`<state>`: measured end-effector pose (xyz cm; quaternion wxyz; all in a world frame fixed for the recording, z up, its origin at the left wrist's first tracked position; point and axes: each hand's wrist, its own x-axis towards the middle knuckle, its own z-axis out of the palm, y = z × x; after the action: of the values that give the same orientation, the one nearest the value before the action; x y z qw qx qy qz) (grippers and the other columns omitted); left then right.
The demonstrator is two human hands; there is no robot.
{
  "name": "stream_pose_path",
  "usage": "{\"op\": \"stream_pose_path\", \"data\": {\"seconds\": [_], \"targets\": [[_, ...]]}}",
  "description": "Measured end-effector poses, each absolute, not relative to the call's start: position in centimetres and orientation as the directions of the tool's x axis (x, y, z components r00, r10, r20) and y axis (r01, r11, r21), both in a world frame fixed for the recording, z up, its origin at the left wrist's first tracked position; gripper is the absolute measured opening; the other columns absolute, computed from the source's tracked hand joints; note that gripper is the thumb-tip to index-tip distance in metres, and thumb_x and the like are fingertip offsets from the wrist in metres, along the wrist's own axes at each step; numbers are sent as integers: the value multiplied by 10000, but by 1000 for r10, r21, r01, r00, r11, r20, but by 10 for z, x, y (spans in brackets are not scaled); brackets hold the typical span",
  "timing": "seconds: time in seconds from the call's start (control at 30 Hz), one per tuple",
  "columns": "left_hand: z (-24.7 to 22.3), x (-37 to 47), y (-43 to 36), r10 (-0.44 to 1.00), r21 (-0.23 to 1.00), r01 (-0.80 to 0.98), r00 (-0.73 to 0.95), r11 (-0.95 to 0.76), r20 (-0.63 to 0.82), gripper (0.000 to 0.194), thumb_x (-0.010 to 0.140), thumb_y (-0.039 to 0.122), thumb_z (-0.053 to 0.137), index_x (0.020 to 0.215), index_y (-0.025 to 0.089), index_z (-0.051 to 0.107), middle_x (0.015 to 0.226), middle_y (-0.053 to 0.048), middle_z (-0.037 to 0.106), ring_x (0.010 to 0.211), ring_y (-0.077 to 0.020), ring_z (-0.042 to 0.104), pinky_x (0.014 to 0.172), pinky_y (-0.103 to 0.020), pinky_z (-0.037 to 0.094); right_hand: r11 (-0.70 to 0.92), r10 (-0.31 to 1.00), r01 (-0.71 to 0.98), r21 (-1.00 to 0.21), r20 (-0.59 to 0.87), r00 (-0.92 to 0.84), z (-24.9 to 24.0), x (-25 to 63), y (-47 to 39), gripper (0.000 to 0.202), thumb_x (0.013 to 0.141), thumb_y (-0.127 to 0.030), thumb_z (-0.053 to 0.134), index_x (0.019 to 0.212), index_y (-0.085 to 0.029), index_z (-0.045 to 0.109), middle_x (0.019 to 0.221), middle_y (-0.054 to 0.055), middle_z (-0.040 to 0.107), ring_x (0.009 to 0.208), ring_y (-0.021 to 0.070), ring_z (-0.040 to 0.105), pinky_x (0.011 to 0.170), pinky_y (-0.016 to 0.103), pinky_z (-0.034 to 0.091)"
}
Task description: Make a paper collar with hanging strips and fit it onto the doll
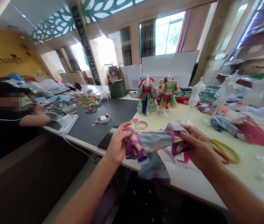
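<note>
A small doll garment (155, 140), grey-blue with purple flowered ends, is stretched level between my hands above the table's front edge. My left hand (119, 141) pinches its left end between thumb and fingers. The right end is gripped by my right hand (196, 144), where a pale lining is folded up. Beneath it, a second blue-and-purple cloth piece (154, 169) hangs over the edge; whether the two are joined I cannot tell. Just beyond lies a roll of clear tape (141, 125). Scissors with yellow and red handles (227, 152) rest to the right of my right hand.
Two dressed doll forms (147, 96) stand at the back, beside bare white mannequins (196, 96). Folded cloth (257, 130) lies at right. A dark phone (107, 138), a power strip (68, 123) and a coiled cable (102, 118) are leftward. Another person (3, 109) sits far left.
</note>
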<state>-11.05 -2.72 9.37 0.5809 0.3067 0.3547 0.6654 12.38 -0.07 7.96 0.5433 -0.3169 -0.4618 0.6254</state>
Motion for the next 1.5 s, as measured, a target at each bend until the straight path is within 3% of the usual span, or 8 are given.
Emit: {"op": "stream_pose_path", "data": {"seconds": [0.23, 0.47, 0.6, 0.93, 1.13, 1.27, 1.4, 1.5], "targets": [[88, -88, -5, 983, 972, -182, 80, -146, 163, 332, 662, 195, 712, 966, 152, 587, 822, 1, 629, 700, -99, 597, 608, -172, 457, 104, 984, -470, -877, 158, -77, 100, 154, -19, 262, 702, -265, 743, 934, -230, 625, 794, -2, 698, 551, 124, 631, 504, 230, 549], [90, -75, 3, 963, 990, -67, 233, -122, 135, 382, 716, 348, 733, 1011, 149, 593, 674, 36, 578, 539, -71, 549, 495, -155, 407, 119, 987, -511, -851, 156, -30, 98, 163, -29, 326, 665, -248, 774, 961, -227, 641, 791, -15, 704, 598, 110, 644, 555, 202, 544], [104, -78, 0, 938, 993, -1, 327, -120, 114, 439, 678, 299, 775, 1056, 155, 604, 758, -7, 631, 638, -115, 616, 536, -175, 451, 234, 972, -385, -893, 205, 115, 100, 172, -35, 360, 640, -295, 798, 957, -224, 643, 732, -38, 673, 540, 89, 599, 496, 191, 502], [133, -73, -26, 927, 956, -55, 234, -288, 293, 434, 685, 302, 734, 1068, 162, 587, 763, 21, 569, 625, -76, 544, 578, -169, 430, 395, 893, -270, -878, 298, 337, 110, 193, -57, 361, 621, -348, 796, 922, -200, 662, 686, -46, 597, 540, 53, 513, 459, 142, 423], [99, -64, -27, 934, 932, 175, 225, -318, 276, 414, 696, 376, 674, 1033, 145, 611, 735, 4, 579, 642, -127, 551, 585, -222, 412, 381, 914, -248, -891, 324, 243, 116, 181, -53, 356, 649, -387, 753, 934, -213, 631, 657, -56, 585, 509, 68, 503, 456, 179, 413], [82, -51, -27, 916, 888, 267, 253, -374, 310, 517, 631, 371, 756, 1074, 142, 619, 923, -76, 640, 902, -236, 596, 783, -327, 455, 366, 930, -183, -912, 356, 89, 112, 162, -53, 333, 664, -429, 735, 885, -191, 661, 618, -45, 570, 505, 77, 488, 457, 195, 394], [77, -28, -36, 877, 921, 150, 394, -358, 277, 681, 525, 268, 842, 1162, 197, 609, 1200, -84, 613, 1149, -273, 526, 986, -362, 388, 364, 927, -96, -927, 370, -62, 110, 148, -53, 302, 668, -435, 723, 831, -181, 696, 695, -8, 624, 580, 91, 531, 526, 211, 426], [71, -15, -45, 875, 987, 21, 467, -158, 130, 499, 549, 303, 844, 1002, 166, 685, 976, -79, 695, 931, -259, 627, 846, -350, 481, 370, 924, -21, -929, 370, -97, 108, 148, -48, 290, 684, -429, 696, 836, -182, 699, 753, 12, 651, 632, 115, 565, 580, 240, 455]]}}
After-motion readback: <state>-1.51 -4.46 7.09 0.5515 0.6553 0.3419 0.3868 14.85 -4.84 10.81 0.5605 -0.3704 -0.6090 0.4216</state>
